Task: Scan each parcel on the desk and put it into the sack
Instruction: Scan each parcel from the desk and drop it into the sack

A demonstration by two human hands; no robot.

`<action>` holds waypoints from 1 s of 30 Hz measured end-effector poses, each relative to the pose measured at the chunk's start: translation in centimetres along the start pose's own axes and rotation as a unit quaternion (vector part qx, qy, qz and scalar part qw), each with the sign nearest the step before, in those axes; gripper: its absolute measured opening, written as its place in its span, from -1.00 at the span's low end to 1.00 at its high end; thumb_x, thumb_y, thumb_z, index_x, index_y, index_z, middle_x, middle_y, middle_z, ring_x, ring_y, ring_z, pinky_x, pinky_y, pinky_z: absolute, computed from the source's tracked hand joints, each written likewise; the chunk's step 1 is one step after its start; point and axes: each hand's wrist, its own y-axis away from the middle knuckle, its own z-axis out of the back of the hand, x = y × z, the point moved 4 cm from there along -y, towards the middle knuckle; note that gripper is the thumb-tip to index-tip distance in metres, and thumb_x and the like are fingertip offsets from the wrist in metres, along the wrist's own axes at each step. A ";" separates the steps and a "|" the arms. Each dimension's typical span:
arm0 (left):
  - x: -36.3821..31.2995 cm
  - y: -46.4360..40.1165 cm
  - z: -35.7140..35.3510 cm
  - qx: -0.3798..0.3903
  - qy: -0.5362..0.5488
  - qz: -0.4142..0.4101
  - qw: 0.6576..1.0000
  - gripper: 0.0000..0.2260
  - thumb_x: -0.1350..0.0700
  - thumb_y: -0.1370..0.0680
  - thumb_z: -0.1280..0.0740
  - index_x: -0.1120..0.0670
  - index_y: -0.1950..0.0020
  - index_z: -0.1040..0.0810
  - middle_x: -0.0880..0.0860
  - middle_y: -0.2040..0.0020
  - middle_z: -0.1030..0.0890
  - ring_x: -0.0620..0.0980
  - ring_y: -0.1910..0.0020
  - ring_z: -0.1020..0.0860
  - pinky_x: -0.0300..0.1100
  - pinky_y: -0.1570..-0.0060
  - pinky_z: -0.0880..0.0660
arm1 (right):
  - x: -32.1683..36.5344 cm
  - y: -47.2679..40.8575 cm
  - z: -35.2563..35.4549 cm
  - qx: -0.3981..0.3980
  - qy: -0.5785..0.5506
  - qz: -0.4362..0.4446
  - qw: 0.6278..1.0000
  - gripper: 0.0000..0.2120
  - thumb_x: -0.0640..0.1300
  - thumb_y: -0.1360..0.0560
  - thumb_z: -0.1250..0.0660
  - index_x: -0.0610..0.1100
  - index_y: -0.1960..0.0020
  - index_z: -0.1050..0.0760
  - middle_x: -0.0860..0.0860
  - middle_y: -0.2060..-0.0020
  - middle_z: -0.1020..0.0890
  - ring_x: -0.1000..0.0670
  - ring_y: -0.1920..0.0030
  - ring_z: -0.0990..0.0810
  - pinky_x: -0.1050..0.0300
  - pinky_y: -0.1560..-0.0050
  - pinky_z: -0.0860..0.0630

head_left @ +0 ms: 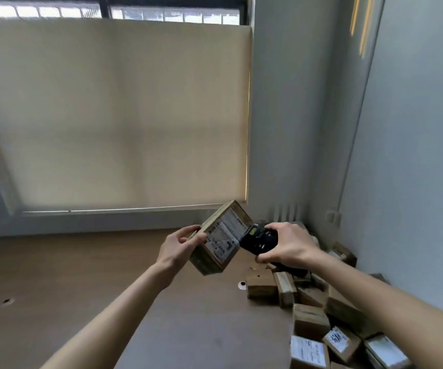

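My left hand (180,246) grips a brown cardboard parcel (221,237) above the desk, tilted so its white shipping label faces me. My right hand (288,245) holds a black handheld scanner (259,239), its head close to the right edge of that label. A pile of several more cardboard parcels (313,315) lies on the right side of the desk (108,275), some with white labels up. The sack is not in view.
A window with a drawn beige roller blind (122,115) stands behind the desk. A grey wall (414,155) runs along the right, close to the parcel pile. A small white roll (241,284) lies by the pile, and a cable hole (7,301) sits at the desk's left.
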 end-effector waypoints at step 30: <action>-1.3 3.4 4.9 -0.125 -0.035 -0.004 0.991 -0.73 -0.21 -0.44 -0.44 -0.28 -0.13 -0.62 -0.05 0.06 -0.68 -0.12 0.01 -0.61 -0.30 0.18 -0.45 | 6.5 0.7 0.8 0.024 0.071 0.035 0.997 -0.28 0.36 -0.08 -0.55 0.22 -0.23 -0.64 0.09 0.08 -0.71 -0.03 0.01 -0.64 0.07 -0.05 -0.58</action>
